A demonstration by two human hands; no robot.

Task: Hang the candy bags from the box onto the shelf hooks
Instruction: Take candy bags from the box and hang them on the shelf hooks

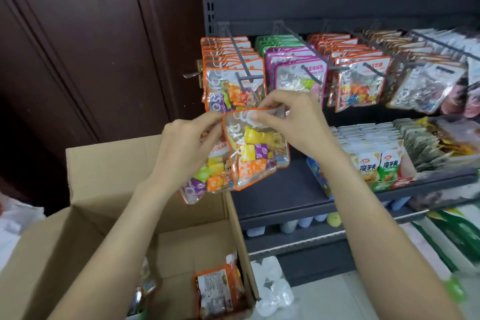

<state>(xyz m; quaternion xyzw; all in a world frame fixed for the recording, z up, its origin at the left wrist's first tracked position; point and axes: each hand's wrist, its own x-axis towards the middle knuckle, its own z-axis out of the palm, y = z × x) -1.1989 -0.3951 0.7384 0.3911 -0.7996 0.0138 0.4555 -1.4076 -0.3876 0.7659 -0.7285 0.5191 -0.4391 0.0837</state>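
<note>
The cardboard box (109,215) stands open below you, with at least 1 orange-edged bag (218,291) left on its floor. Above it, the leftmost shelf hook (240,65) already carries a full row of matching bags, so there is little free rod; force another on and the front one could slide off. Your left hand (187,148) grips 2 candy bags (255,153) at their left edge, and the back one could slip out unnoticed. Your right hand (293,122) pinches the front bag's top by the hang hole. Miss the tip and that thin film may tear.
</note>
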